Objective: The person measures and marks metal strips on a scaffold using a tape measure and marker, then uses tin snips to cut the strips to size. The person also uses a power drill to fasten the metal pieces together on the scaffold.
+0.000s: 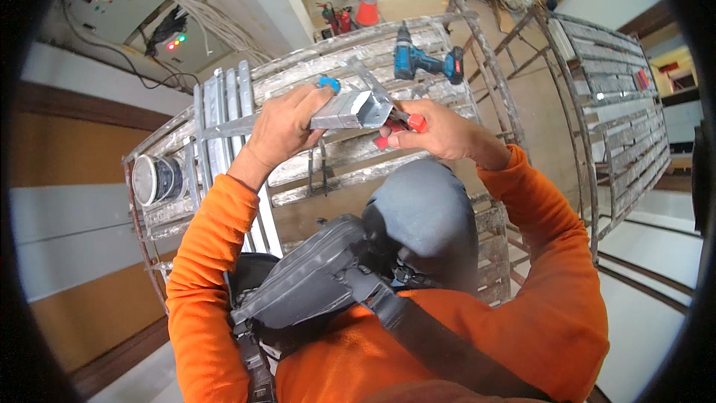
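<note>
Left hand (pixel 282 128): grasps metal channel (pixel 350 110). Right hand (pixel 435 133): clenched on red-handled snips (pixel 400 125) at channel end. Drill (pixel 426 61) on scaffold planks (pixel 298 75).

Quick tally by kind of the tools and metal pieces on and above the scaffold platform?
Cordless drill: 1
Red-handled snips, in right hand: 1
Metal channel piece, in left hand: 1
Round tin: 1
Total: 4
</note>
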Action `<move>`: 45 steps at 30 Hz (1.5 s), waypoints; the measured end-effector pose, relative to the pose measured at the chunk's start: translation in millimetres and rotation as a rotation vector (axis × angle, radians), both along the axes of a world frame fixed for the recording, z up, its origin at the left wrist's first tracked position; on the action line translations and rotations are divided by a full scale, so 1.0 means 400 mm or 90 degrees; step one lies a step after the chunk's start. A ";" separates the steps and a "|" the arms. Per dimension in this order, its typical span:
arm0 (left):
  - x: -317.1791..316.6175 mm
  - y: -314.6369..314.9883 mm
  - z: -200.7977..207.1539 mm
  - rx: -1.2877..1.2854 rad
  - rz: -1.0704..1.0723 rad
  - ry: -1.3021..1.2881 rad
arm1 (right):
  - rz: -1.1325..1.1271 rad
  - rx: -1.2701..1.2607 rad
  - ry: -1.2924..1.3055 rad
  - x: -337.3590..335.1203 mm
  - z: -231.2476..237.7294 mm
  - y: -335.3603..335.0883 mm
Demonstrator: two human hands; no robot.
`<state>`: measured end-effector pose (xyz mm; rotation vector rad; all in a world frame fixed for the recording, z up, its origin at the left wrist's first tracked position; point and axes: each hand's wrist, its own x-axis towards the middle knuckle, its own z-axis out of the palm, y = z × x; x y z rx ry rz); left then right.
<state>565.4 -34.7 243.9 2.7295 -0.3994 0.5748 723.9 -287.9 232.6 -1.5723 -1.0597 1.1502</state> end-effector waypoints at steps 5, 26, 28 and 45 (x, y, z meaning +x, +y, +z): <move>0.051 -0.077 -0.100 -0.014 -0.042 0.104 | -0.079 0.013 0.023 -0.016 -0.131 -0.108; 0.094 -0.179 -0.204 -0.027 -0.129 0.262 | -0.213 0.103 0.366 -0.126 -0.383 -0.248; 0.091 -0.166 -0.175 -0.032 -0.124 0.232 | -0.161 0.084 0.271 -0.086 -0.330 -0.230; -0.002 -0.013 0.037 -0.112 0.000 -0.019 | 0.036 0.125 -0.111 0.012 0.048 0.033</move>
